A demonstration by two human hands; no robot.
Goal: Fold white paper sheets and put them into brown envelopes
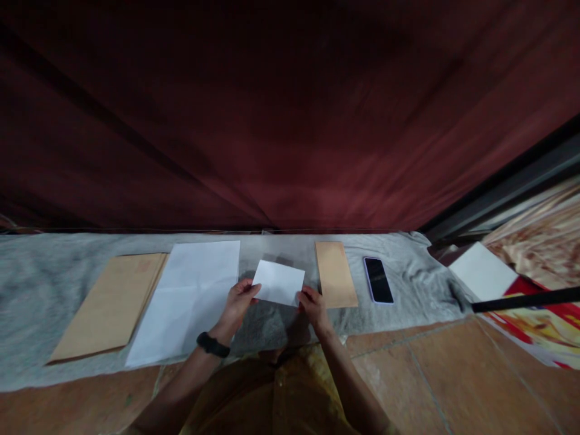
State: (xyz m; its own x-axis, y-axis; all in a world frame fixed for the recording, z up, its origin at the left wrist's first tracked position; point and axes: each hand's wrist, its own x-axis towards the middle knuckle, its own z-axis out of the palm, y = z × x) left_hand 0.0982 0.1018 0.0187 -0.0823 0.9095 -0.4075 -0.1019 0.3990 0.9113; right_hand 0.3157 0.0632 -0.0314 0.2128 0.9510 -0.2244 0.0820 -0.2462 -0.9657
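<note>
Between my two hands is a small white sheet of paper (278, 282), held above a grey cloth (267, 326). My left hand (239, 302) pinches its left edge, thumb on top. My right hand (313, 307) grips the lower right corner the same way. Whether the sheet is folded I cannot tell. Left of my hands lie large white sheets (185, 302), and beyond them a stack of big brown envelopes (109, 305). Just right of my right hand rests a narrow brown envelope (336, 275).
A phone (379, 280) with a purple edge lies right of the narrow envelope. Behind the cloth hangs a dark red curtain (290, 151). At the far right are a white box-like item (484, 272), a red and yellow package (544, 323) and a dark bar (525, 299). Tiled floor (399, 374) shows in front.
</note>
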